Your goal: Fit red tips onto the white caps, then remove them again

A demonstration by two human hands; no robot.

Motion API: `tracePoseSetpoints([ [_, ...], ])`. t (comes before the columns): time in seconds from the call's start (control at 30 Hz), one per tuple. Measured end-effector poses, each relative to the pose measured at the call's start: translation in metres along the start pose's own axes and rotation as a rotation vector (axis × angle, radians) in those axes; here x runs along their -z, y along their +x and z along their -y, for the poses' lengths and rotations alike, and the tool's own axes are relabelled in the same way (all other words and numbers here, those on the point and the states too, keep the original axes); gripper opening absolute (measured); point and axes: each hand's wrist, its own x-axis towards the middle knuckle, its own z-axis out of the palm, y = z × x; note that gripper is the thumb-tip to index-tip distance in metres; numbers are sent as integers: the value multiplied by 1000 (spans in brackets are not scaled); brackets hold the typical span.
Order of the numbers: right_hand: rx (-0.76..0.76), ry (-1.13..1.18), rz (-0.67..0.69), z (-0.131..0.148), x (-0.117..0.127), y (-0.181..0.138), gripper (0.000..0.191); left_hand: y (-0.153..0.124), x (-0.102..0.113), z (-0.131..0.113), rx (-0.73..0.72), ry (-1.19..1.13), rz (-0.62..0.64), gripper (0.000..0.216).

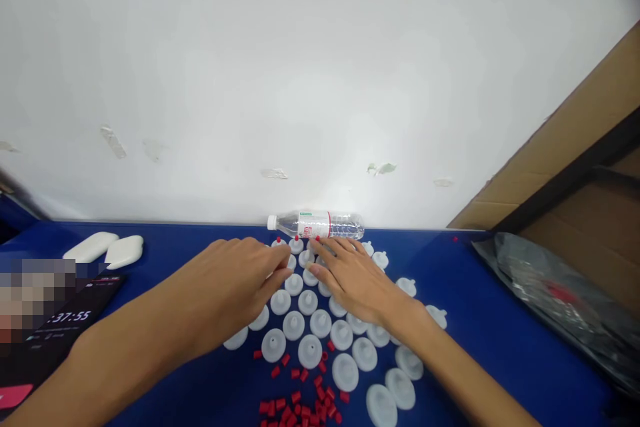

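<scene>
My left hand (250,273) is closed, thumb against curled fingers, over the far rows of white round plastic caps with small central spouts (293,325). Whatever may be between its fingertips is hidden. To its right, my right hand (350,277) lies over more of these white caps, fingers stretched out and apart. A small red cap (318,238) shows by its fingertips, seemingly on top of a spout; contact is unclear. Small red caps also top the spouts of two white pieces (296,245) in the back row. Many loose red caps (320,407) are heaped at the near edge.
A clear plastic bottle (330,223) lies on its side against the white wall (320,80). On the left of the blue table (175,253) are a phone (65,327) and two white rounded objects (125,251). At right are a grey plastic bag (545,293) and cardboard (560,140).
</scene>
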Motion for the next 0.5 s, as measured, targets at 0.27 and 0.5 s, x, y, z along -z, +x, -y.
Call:
tracePoseSetpoints([
  [0.27, -1, 94, -167, 10, 37, -2, 41, 9, 9, -8, 98, -69, -178, 21],
  [0.5, 151, 377, -198, 25, 44, -11, 18, 8, -1, -14, -39, -183, -152, 26],
])
